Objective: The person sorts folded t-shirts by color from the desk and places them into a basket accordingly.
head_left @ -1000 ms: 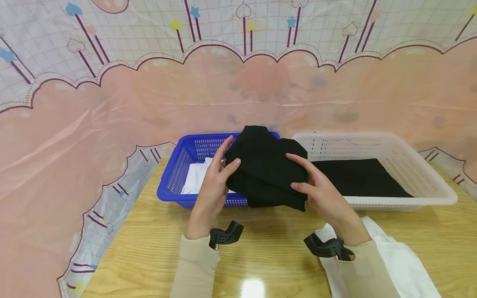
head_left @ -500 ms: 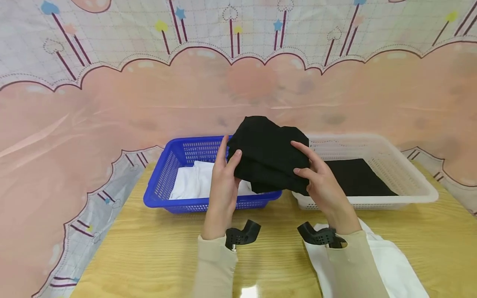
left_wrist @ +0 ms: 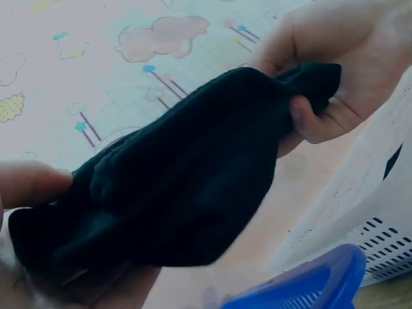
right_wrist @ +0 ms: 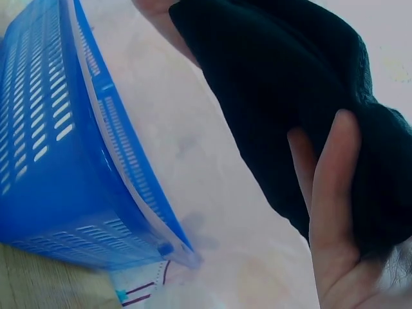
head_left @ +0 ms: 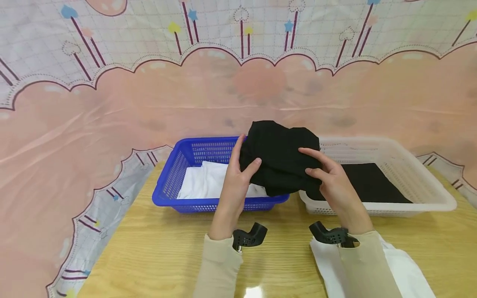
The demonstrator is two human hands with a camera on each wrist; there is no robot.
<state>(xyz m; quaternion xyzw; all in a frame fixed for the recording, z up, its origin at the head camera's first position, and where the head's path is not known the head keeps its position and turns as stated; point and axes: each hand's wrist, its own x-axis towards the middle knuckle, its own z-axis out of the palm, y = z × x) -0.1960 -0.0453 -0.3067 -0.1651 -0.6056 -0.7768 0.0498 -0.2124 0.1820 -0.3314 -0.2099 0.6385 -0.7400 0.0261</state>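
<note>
A bunched black cloth [head_left: 281, 159] is held up between my two hands, above the gap between the baskets. My left hand [head_left: 236, 178] grips its left side, thumb in front and fingers behind. The right hand [head_left: 333, 180] pinches the right side, thumb and a finger on the front face. In the left wrist view the black cloth [left_wrist: 187, 174] stretches from one hand to the other. Part of its underside and the fingers behind it are hidden in the head view. Whether it is a garment cannot be told.
A blue basket [head_left: 167, 182] holding white folded cloth [head_left: 203, 182] stands behind at left. Beside it, a white basket [head_left: 417, 174] contains a flat black cloth [head_left: 376, 184]. Another white cloth [head_left: 400, 265] lies on the wooden table [head_left: 149, 256] under the right forearm. A patterned curtain hangs behind.
The black cloth has moved slightly up and to the right, away from over the blue basket. Both hands keep hold of it, and the head view has shifted a little.
</note>
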